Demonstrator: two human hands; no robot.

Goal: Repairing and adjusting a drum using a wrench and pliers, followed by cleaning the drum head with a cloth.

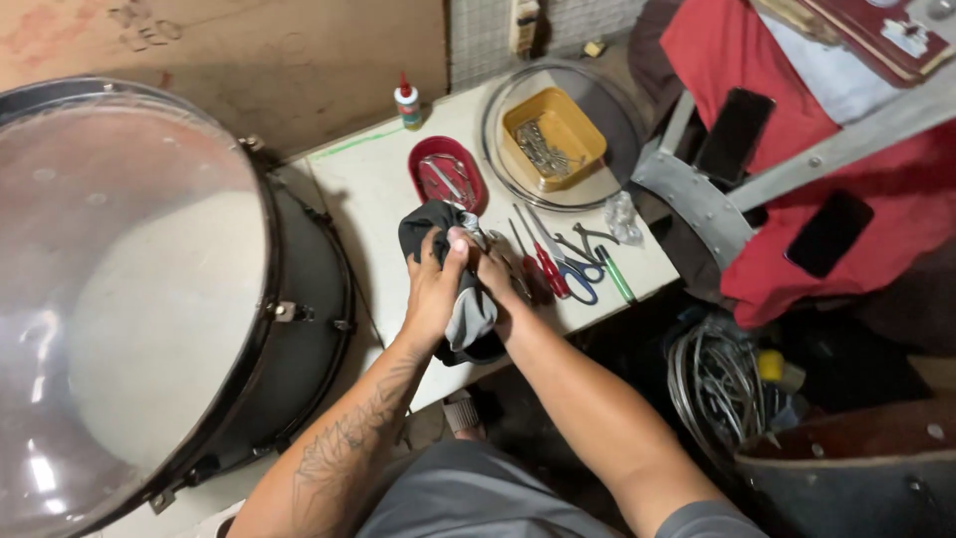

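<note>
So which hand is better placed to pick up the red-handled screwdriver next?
Probably the right hand: it sits nearest the red-handled screwdriver on the table. The left hand is farther off, gripping the dark cloth.

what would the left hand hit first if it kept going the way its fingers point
Probably the red oval tray on the white table. The left hand, gripping a dark grey cloth, points up-table toward it; depth is unclear.
</note>
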